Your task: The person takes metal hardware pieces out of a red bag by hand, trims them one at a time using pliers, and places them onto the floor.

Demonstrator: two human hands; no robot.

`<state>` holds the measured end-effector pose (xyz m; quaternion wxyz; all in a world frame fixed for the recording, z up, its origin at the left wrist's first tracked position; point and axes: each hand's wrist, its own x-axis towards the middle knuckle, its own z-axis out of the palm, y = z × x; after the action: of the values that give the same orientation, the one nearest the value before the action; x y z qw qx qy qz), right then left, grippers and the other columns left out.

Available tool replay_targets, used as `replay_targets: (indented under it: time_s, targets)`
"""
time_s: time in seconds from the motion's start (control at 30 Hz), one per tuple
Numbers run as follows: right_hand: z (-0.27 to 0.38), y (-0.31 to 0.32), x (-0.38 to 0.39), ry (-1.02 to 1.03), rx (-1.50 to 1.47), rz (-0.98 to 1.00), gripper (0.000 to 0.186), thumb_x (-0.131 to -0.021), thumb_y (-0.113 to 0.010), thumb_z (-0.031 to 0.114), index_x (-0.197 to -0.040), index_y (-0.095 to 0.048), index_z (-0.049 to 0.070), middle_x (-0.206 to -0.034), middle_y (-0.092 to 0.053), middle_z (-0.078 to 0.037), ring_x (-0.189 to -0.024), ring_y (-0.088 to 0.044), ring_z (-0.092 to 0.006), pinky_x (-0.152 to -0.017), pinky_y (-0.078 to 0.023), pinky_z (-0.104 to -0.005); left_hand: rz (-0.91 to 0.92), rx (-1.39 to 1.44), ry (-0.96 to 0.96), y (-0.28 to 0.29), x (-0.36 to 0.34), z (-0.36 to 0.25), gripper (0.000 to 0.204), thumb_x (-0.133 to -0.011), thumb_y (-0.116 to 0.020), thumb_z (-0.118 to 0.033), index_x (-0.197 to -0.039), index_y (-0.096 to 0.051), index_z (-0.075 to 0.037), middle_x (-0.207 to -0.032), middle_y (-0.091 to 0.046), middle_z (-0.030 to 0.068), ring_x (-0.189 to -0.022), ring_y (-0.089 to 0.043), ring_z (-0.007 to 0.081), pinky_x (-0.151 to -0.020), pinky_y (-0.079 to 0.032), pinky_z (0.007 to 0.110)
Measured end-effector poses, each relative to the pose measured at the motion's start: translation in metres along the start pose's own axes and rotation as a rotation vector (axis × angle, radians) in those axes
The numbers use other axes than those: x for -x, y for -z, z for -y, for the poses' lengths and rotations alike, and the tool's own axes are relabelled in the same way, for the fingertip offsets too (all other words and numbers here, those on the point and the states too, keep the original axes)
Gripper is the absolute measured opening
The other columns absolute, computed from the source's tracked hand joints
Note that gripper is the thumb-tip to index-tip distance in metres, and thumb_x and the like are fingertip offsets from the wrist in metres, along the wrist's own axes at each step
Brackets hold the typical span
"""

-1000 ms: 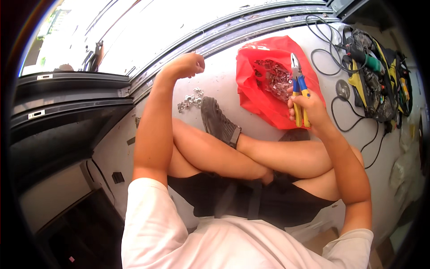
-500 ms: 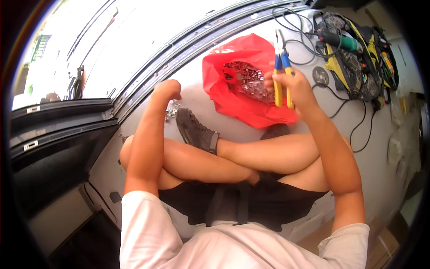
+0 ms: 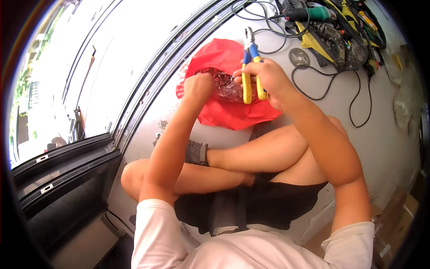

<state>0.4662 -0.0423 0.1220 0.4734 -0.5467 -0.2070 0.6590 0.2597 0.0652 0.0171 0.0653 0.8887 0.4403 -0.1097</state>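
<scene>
A red plastic bag [image 3: 233, 117] lies open on the floor in front of my crossed legs. Inside it is a heap of small shiny metal pieces [image 3: 222, 83]. My left hand [image 3: 198, 86] is at the left side of the bag's mouth, fingers curled downward; their tips are hidden, so whatever they hold does not show. My right hand [image 3: 266, 80] grips pliers [image 3: 247, 84] with blue and yellow handles over the bag's right side. The pliers point up and away from me, with their handles spread apart. Beside my shoe [image 3: 196, 152] lies a small pile of metal pieces [image 3: 160, 132].
A dark metal track [image 3: 156, 67] runs along the left, beside a bright opening. At the far right are a black-and-yellow tool bag [image 3: 320, 51], a green power tool [image 3: 316, 14], a round saw blade [image 3: 299, 57] and looping black cables [image 3: 309, 94]. Cardboard [image 3: 398, 210] stands at lower right.
My left hand has moved right, from above the small pile to the red bag's mouth. My right hand still holds the pliers over the bag. The whole view has shifted.
</scene>
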Motion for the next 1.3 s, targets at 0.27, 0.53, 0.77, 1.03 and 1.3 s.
replay_targets:
  time_s: [0.27, 0.53, 0.77, 1.03, 1.3]
  targets:
    - [0.008, -0.008, 0.015, 0.106, -0.017, -0.063, 0.015, -0.092, -0.063, 0.015, -0.09, -0.065, 0.001, -0.084, -0.07, -0.01, -0.07, -0.068, -0.02, -0.066, -0.056, -0.0353, -0.08, -0.097, 0.052, -0.019, -0.038, 0.012, 0.013, -0.089, -0.06, -0.011, -0.092, -0.071, -0.005, -0.084, -0.074, 0.0162, -0.075, -0.076, 0.0308, -0.06, -0.059, 0.044]
    - [0.002, -0.014, 0.034, 0.091, 0.024, 0.012, 0.014, -0.092, -0.062, 0.009, -0.1, -0.058, -0.002, -0.089, -0.069, -0.012, -0.078, -0.069, -0.0178, -0.07, -0.058, -0.034, -0.274, 0.052, 0.041, -0.054, -0.024, 0.01, 0.02, -0.092, -0.064, -0.022, -0.099, -0.068, -0.004, -0.098, -0.068, 0.0205, -0.076, -0.074, 0.0368, -0.063, -0.06, 0.047]
    - [-0.002, -0.01, 0.019, 0.102, 0.042, -0.045, 0.014, -0.09, -0.065, 0.009, -0.099, -0.062, -0.001, -0.086, -0.07, -0.01, -0.077, -0.07, -0.017, -0.069, -0.056, -0.0331, -0.196, 0.046, 0.089, -0.021, -0.023, 0.006, 0.026, -0.087, -0.071, -0.036, -0.089, -0.075, -0.01, -0.091, -0.074, 0.0149, -0.078, -0.075, 0.0328, -0.065, -0.061, 0.044]
    - [-0.007, -0.018, 0.012, 0.122, 0.088, -0.034, 0.015, -0.087, -0.069, 0.009, -0.096, -0.061, 0.0, -0.083, -0.069, -0.009, -0.076, -0.071, -0.0183, -0.069, -0.057, -0.033, -0.205, 0.008, 0.098, -0.057, -0.021, 0.04, 0.013, -0.081, -0.075, -0.027, -0.086, -0.08, -0.016, -0.087, -0.078, 0.0083, -0.085, -0.077, 0.0307, -0.068, -0.061, 0.043]
    - [-0.016, -0.01, 0.02, 0.121, 0.123, 0.033, 0.021, -0.093, -0.064, 0.011, -0.11, -0.058, 0.0, -0.098, -0.072, -0.015, -0.083, -0.073, -0.0219, -0.075, -0.06, -0.0348, -0.29, 0.081, -0.042, -0.017, 0.02, 0.017, 0.027, -0.078, -0.078, -0.029, -0.099, -0.078, -0.013, -0.097, -0.075, 0.0141, -0.091, -0.071, 0.0339, -0.083, -0.057, 0.043]
